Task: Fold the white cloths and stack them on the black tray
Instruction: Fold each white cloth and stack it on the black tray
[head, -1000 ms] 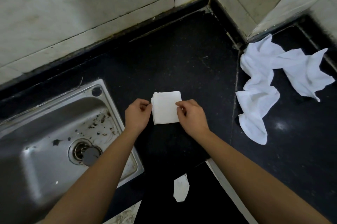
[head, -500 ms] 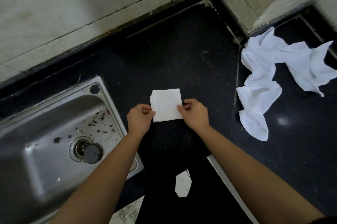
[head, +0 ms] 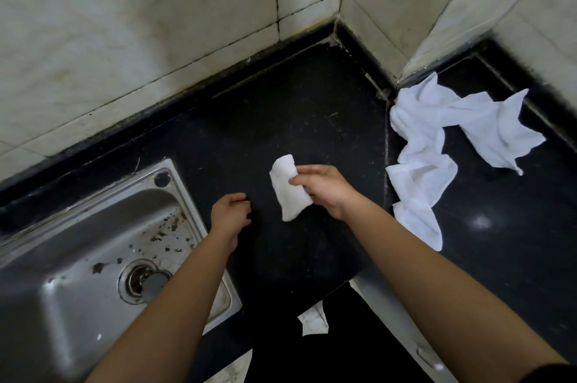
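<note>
Right hand [head: 327, 190]: I read it as clamped on the folded white cloth [head: 287, 192]. The fingers [head: 309, 168] and thumb pinch the cloth's right edge. The rest of the cloth projects to the left of the fingertips, tilted, with its lower end toward the counter's front edge. I cannot tell whether that lower end touches the surface.

Cloth location: over the middle of the black counter [head: 281, 120], between the sink [head: 78, 242] and the counter's right-hand seam.

Left hand [head: 231, 214]: I see its fingers loosely curled and gripping nothing. It sits just beside the sink's right rim and is apart from the folded cloth, with bare counter between the two.

Unfolded cloths [head: 437, 139]: I see a crumpled white heap on the counter's right section, past the seam. Its far end reaches the back corner where the tiled wall [head: 156, 23] meets the counter. The heap is well apart from both hands.
</note>
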Available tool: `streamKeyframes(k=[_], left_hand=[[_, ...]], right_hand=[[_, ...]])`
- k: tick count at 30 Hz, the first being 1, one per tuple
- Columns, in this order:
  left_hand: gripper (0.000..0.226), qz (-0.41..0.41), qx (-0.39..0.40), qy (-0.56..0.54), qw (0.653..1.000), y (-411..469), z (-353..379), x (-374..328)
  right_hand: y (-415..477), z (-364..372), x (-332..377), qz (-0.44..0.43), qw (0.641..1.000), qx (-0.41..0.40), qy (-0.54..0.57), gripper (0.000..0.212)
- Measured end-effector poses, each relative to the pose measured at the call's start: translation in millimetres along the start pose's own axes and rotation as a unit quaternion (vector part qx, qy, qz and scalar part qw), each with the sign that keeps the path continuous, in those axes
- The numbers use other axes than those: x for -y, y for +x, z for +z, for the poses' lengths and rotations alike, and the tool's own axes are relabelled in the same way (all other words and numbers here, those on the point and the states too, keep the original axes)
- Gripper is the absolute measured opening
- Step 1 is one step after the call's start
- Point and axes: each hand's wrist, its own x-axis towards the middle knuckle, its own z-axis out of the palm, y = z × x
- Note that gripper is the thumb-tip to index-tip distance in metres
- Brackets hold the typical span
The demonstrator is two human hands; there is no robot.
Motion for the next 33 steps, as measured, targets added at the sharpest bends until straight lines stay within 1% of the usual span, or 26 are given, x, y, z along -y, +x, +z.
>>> streamKeyframes(k=[2,5,8,10,12,14,15,17,19,23,27,30,33], left_hand=[[0.030,-0.032,0.035,-0.074,0.996,-12,1,-19],[0.043,-0.072,0.134,-0.154,0.976,-37,4,-50],[0.046,-0.078,0.252,-0.244,0.933,-67,4,-77],[0.045,-0.072,0.318,-0.277,0.904,-86,1,-88],[0.048,-0.062,0.347,-0.287,0.891,-100,1,-97],[0.048,-0.046,0.351,-0.270,0.895,-112,7,-105],[0.046,-0.036,0.349,-0.248,0.903,-118,10,-109],[0.039,-0.001,0.361,-0.167,0.917,-134,21,-114],[0.033,0.041,0.381,-0.093,0.919,-151,33,-114],[0.029,0.095,0.424,-0.027,0.900,-198,60,-105],[0.028,0.155,0.456,0.009,0.876,-250,86,-90],[0.031,0.184,0.482,0.037,0.856,-305,109,-69],[0.031,0.206,0.504,0.066,0.836,-369,140,-39]], right_hand=[[-16,-4,19,-0.028,1.000,0.011,0.009,0.032],[-45,-10,45,-0.058,0.995,0.056,0.056,0.034],[-75,-20,60,-0.090,0.983,0.110,0.116,0.035],[-93,-28,58,-0.115,0.980,0.104,0.127,0.034],[-108,-36,50,-0.126,0.982,0.062,0.124,0.032],[-123,-44,36,-0.125,0.983,0.010,0.133,0.030],[-130,-49,27,-0.123,0.982,-0.008,0.144,0.029],[-145,-61,9,-0.132,0.976,-0.038,0.169,0.028],[-163,-71,-5,-0.139,0.971,-0.059,0.183,0.027],[-214,-94,-33,-0.166,0.953,-0.120,0.222,0.024],[-271,-118,-60,-0.205,0.939,-0.174,0.216,0.028],[-327,-141,-92,-0.236,0.915,-0.221,0.240,0.024],[-391,-167,-138,-0.265,0.890,-0.260,0.263,0.024]])
